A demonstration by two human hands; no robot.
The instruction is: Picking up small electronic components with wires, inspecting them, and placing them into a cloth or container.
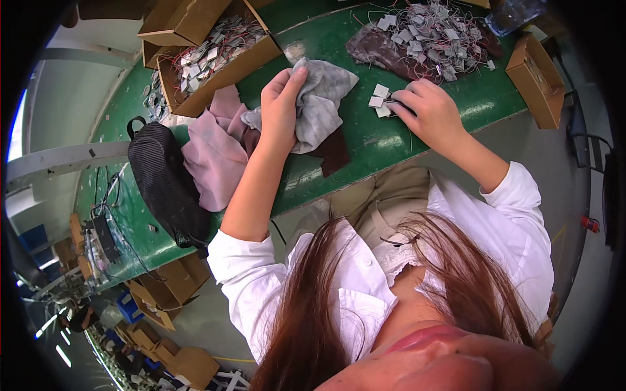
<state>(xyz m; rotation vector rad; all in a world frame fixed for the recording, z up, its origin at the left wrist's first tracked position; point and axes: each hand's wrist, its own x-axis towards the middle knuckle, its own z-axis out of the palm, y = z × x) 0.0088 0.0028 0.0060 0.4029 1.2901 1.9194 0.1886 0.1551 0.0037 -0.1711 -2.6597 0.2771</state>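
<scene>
My left hand [279,111] is closed on a crumpled grey cloth [323,98], its thumb on top, over the green table [385,143]. To the right, my right hand [432,112] pinches several small white square plates [378,101] fanned out at its fingertips. Thin wires trail from those plates. A dark brown cloth [334,154] lies partly under the grey one, and a pink cloth [212,153] lies left of my left forearm. Farther back, many similar plates with red and pale wires form a heap [433,32] on a brown cloth [370,49].
An open cardboard box [228,83] full of wired plates stands at the back left. Another cardboard box [531,85] sits at the table's right edge. A black mesh bag [166,182] lies at the left, near cables [124,228]. Clear plastic [515,16] lies far right.
</scene>
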